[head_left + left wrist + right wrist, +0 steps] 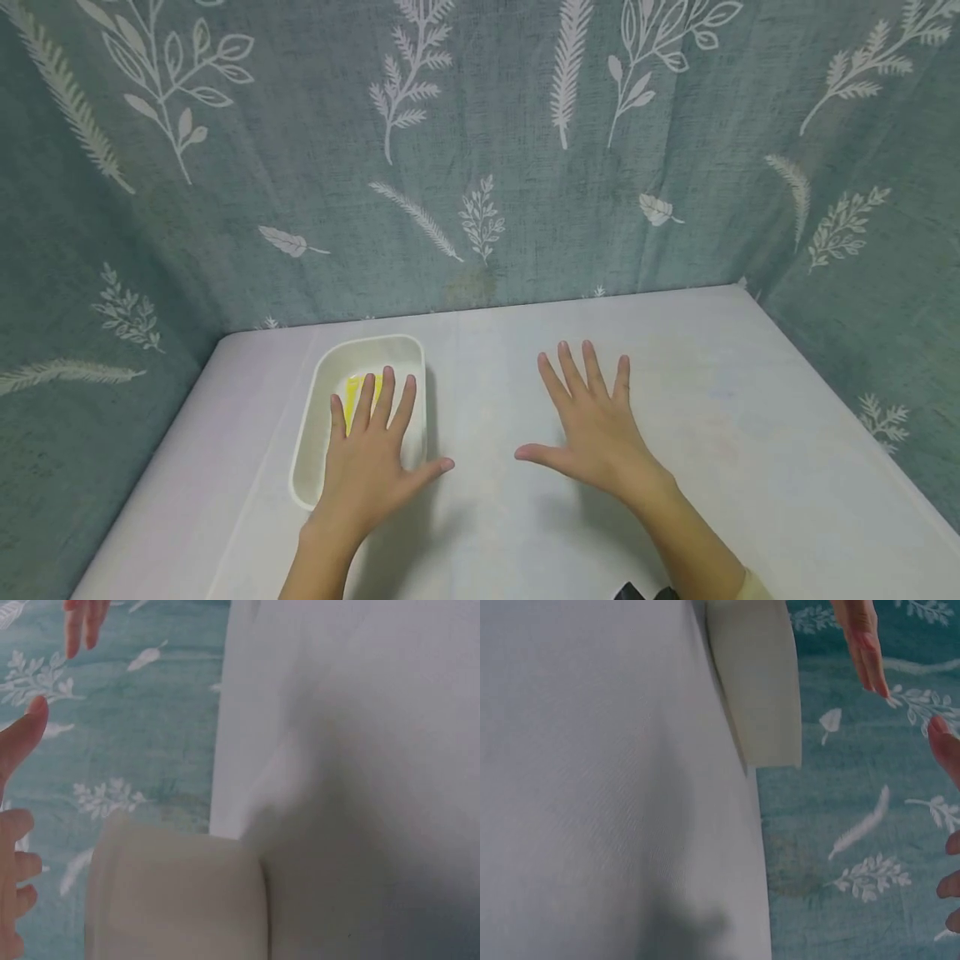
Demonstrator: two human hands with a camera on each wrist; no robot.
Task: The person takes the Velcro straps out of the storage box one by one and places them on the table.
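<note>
— Tray (324,392) first: where does it sit?
— White tray, rounded corners, on the left part of the pale surface (750,433), its long side running from near to far. Its far end lies close to the patterned curtain (480,125).

— Anything in it?
— A yellow item (354,392) lies inside, toward the far half. Most of it is hidden, so I cannot tell what it is.

— What hides it?
— The left hand (371,467). It lies palm down over the near half of the tray, fingers straight and slightly spread, thumb out to the right past the tray's right rim. Whether the palm touches the rim or only hovers, I cannot tell.

— So its grip?
— Fingers apart, nothing held.

— And the other one?
— The right hand (592,425) is flat over bare surface, well to the right of the tray, fingers spread wide, thumb pointing left. Grip apart too, holding nothing.

— What surrounds all this?
— The teal curtain with white leaf prints closes the far side and both flanks. A small dark object (645,592) peeks in at the near edge, beside the right forearm.

— Do the wrist views add anything?
— Only the tray's outer wall (180,900) against the curtain and surface, blurred, with fingertips at the frame edges.
</note>
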